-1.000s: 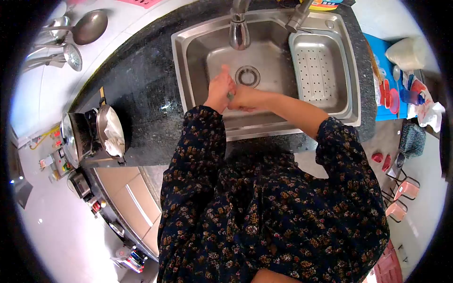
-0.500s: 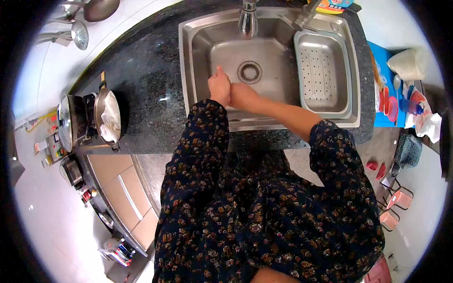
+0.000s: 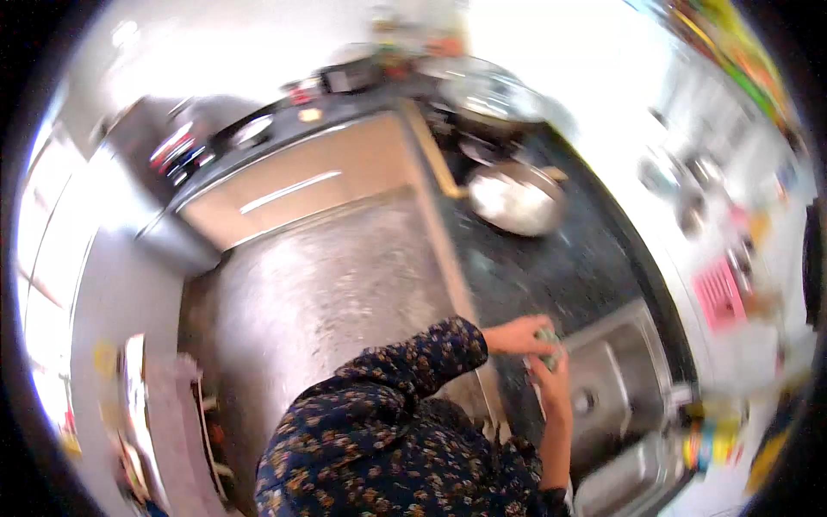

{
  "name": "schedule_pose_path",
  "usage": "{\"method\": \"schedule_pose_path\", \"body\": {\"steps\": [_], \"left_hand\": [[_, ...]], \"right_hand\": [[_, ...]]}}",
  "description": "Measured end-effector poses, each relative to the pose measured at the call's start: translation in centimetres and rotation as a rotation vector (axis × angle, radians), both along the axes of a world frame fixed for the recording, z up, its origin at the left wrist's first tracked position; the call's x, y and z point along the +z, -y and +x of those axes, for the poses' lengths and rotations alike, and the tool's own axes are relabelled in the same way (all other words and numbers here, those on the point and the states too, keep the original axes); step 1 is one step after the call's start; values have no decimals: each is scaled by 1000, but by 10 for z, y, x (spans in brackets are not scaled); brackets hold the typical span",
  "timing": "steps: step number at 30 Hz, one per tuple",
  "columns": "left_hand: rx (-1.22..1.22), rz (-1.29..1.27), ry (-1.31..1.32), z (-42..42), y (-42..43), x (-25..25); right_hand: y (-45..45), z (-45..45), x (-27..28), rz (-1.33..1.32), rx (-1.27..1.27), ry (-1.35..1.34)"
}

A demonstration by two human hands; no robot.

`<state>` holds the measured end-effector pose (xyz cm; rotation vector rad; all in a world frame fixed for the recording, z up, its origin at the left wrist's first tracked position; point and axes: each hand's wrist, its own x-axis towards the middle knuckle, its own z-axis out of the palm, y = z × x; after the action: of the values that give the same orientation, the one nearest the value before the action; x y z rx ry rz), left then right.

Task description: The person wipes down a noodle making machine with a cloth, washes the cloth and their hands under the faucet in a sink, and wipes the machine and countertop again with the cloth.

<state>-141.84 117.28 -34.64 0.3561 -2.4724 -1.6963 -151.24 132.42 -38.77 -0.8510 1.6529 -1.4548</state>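
Both of my hands meet over the left edge of the steel sink (image 3: 646, 332), beside the dark counter (image 3: 534, 276). A small pale green item (image 3: 549, 346), blurred and too small to name, sits between them. Around its upper side are the fingers of my left hand (image 3: 519, 334). My right hand (image 3: 551, 376) comes up from below, with its fingers pressed against the same item. The frame is smeared by motion.
A pan (image 3: 515, 198) with something white in it stands on the counter, near a lidded pot (image 3: 491, 99). A wooden drawer front (image 3: 293, 185) lies beyond the floor. A pink basket (image 3: 719, 295) and utensils hang on the right wall.
The view has swung to the left, bringing the floor and the far counter into sight. My joined hands have moved from over the sink basin to its edge, and the green item shows between them.
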Motion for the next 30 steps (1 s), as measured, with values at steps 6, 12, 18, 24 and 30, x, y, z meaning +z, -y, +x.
{"method": "schedule_pose_path", "body": {"steps": [6,12,18,24,30], "left_hand": [[458,-104,-148,235,81,-21],[985,-82,178,439,82,-22],[1504,505,-516,534,103,-47],[1786,194,-607,594,163,-27],[1920,-220,-264,619,288,17]], "right_hand": [[130,132,18,-64,105,574],[263,313,17,18,388,647],[355,443,46,48,881,647],[463,503,-29,281,865,442],[563,541,-14,-214,1031,-225]]}}
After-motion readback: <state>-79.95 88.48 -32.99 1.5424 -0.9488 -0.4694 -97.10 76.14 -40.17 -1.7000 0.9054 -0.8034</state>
